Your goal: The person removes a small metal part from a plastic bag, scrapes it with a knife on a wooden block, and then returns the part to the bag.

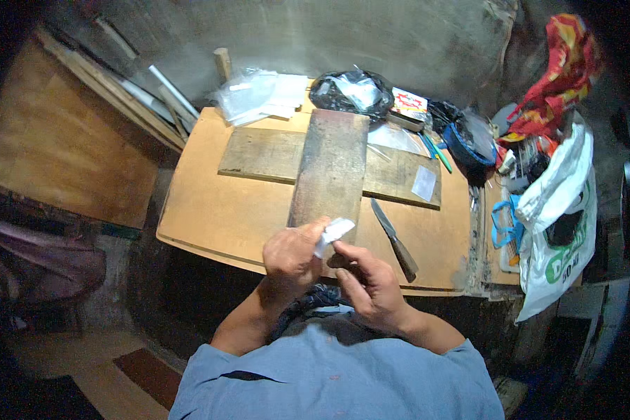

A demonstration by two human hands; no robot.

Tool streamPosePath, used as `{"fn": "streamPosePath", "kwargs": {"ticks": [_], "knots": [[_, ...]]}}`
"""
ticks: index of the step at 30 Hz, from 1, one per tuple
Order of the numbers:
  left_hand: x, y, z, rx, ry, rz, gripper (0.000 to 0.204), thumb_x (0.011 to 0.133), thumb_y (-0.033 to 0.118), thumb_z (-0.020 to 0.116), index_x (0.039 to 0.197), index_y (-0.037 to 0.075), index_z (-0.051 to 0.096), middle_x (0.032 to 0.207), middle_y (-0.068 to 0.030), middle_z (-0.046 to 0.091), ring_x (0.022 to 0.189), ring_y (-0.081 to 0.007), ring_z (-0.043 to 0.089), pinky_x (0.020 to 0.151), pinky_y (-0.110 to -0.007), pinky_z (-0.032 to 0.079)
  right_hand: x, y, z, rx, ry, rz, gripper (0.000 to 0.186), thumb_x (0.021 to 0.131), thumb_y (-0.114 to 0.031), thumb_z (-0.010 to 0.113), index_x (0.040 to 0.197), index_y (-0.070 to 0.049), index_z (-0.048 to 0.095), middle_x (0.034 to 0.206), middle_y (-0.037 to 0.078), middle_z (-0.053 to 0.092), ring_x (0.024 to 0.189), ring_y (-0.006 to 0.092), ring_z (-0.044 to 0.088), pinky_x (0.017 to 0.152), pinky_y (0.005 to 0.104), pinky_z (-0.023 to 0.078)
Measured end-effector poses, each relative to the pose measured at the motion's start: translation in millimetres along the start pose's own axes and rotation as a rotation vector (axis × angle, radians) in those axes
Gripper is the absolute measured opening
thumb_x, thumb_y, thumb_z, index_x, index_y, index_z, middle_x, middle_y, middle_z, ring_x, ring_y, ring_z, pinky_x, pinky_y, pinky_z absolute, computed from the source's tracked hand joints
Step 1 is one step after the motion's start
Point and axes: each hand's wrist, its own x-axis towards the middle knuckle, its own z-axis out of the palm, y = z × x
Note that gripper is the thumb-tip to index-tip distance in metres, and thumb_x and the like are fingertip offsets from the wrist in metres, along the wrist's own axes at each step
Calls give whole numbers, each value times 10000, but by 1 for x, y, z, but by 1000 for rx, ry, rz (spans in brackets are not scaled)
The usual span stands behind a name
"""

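Note:
My left hand [292,253] is closed around a small folded white piece [337,232], paper or thin plastic. It is held above the near end of a dark, worn wooden board [332,157]. Close beside it, my right hand [372,283] has its thumb and forefinger apart, the forefinger tip near the white piece's lower edge. Its other fingers are curled and partly hidden. A knife [393,241] with a wooden handle lies on the table to the right of the board, its blade pointing away from me.
Beneath the dark board, a second plank [262,152] lies crosswise on the table [199,199], bearing a small white sheet [424,183]. Clear plastic bags [248,94], a black bag [351,91], a small box [409,103] and pens [437,152] line the back. A white bag [556,231] hangs at right.

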Motion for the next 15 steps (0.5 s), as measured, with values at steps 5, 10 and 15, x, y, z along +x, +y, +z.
{"fn": "streamPosePath", "kwargs": {"ticks": [5,10,15], "knots": [[-5,-48,0,-388,211,-679,154,933,48,587,1020,-26,691,902,-39,694,748,-105,624,658,-276,519,-12,8,-15,-149,-149,260,394,900,-62,635,1266,-16,498,999,85,607,803,103,591,686,260,491],[-29,-26,33,-915,-117,-983,142,939,84,623,999,-24,693,880,-33,686,750,-87,613,674,-246,507,10,58,-32,67,95,263,357,864,-159,706,1155,-14,560,955,55,636,803,92,582,705,256,477],[-46,-5,64,-990,-307,-1021,176,932,123,644,1015,-25,695,865,-24,680,750,-78,601,673,-235,498,6,88,-36,169,57,345,160,889,-183,696,947,-59,613,717,-51,547,568,18,463,471,196,373]]}}
